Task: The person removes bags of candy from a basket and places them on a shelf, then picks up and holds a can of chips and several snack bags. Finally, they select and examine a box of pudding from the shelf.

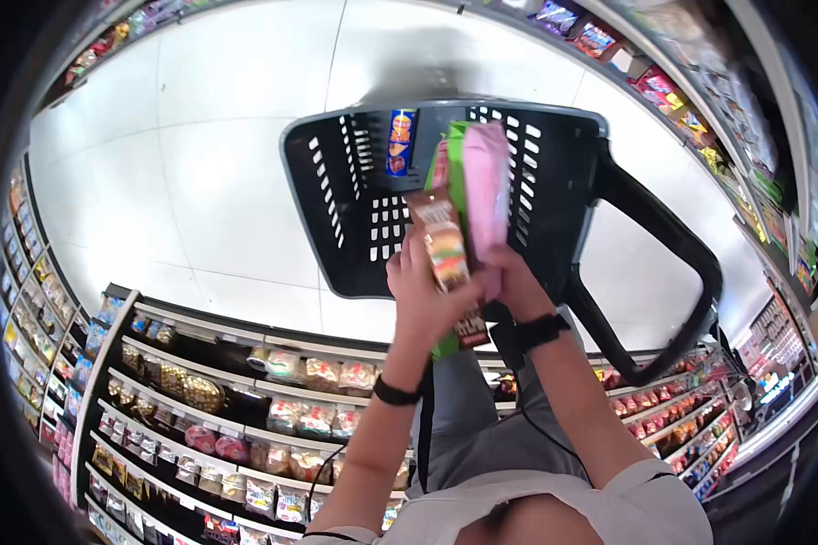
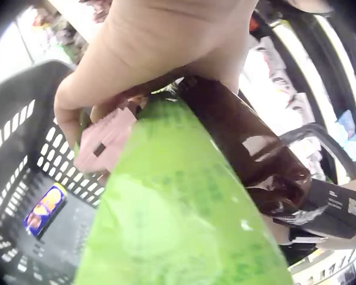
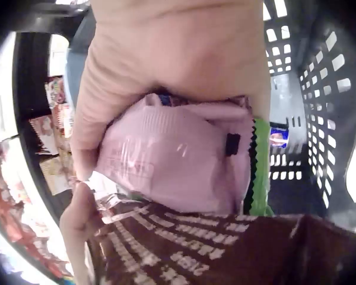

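Both hands hold a bundle of snack packets over a black shopping basket [image 1: 554,163]. My left hand [image 1: 424,292] grips a brown packet [image 1: 442,243] with a burger picture, and a green packet [image 1: 454,154] lies against it. My right hand [image 1: 516,283] grips a pink packet [image 1: 487,177]. In the left wrist view the left hand [image 2: 166,41] curls round the brown packet [image 2: 249,154] and the green packet [image 2: 178,208]. In the right wrist view the right hand [image 3: 178,53] wraps the pink packet [image 3: 178,157]. A blue tube [image 1: 401,141] lies in the basket.
The basket's black handle [image 1: 663,254] arches to the right. Shelves of bagged snacks [image 1: 245,409] run along the lower left, and more stocked shelves [image 1: 700,109] line the right. A white tiled floor [image 1: 200,163] lies beyond the basket.
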`<move>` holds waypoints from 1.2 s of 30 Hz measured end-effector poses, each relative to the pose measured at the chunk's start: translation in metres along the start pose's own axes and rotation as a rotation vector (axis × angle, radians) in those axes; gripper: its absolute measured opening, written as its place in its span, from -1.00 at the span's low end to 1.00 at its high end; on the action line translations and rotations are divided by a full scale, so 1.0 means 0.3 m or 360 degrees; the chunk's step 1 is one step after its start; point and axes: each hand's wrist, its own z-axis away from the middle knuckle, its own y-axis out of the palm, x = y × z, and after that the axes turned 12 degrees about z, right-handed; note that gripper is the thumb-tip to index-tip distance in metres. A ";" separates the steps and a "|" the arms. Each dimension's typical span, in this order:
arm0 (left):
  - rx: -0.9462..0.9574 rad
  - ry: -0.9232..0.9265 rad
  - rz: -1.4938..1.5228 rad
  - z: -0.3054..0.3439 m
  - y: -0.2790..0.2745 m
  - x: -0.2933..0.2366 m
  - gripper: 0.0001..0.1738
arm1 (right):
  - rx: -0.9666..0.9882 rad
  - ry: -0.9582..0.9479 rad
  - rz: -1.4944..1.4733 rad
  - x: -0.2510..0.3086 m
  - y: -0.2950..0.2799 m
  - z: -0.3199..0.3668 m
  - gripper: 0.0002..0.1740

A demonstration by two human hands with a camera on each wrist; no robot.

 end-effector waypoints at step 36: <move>0.1351 0.1128 0.1158 1.348 -0.076 -0.943 -0.34 | 0.0290 -0.1887 0.0097 0.004 0.267 1.656 0.22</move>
